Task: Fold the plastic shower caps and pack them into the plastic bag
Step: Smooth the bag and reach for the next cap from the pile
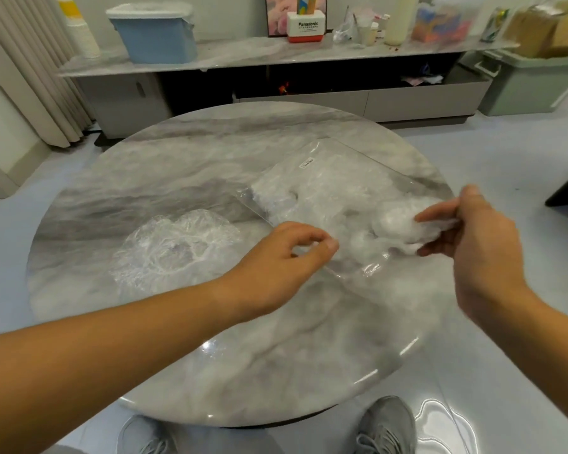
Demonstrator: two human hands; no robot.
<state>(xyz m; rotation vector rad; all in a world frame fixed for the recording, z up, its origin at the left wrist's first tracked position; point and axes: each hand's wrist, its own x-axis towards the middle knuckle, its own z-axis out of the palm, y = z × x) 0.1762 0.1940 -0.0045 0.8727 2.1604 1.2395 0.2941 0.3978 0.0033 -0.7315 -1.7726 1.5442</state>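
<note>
Across most of the view, round marble table (210, 339), grey and white, glossy, seen from above. Behind it, against the far wall, long low sideboard (243, 50) with a marble top, crowded with containers. At far right on the floor, pale green bin (532, 83); on the sideboard's left end, blue bin (158, 40) with a clear liner over its rim.

On the table's right half, clear plastic bag (341, 178), lying flat, one corner pointing toward the sideboard, mouth toward the near right, stuffed with crumpled white shower caps. Left of the bag and apart from it, one loose shower cap (177, 247), spread open and unfolded on the marble, elastic rim puckered.

Over the table's near edge, two bare forearms stretched out. At the bag's mouth, right hand (479, 244), thumb above and fingers curled beneath, gripping a bunched shower cap (404, 227). White wad partly blurred, at or just inside the opening; cannot tell which. Just beside it, left hand (286, 253), fingers curled, thumb and forefinger tips pressed together, pinching the film of the bag's near edge.

Below the table's rim, grey shoes (387, 424) on the pale floor. On the middle of the sideboard, small white-and-red box (307, 26) marked Panasonic. On the bag's far part, small white label (307, 163), print too small to read.
</note>
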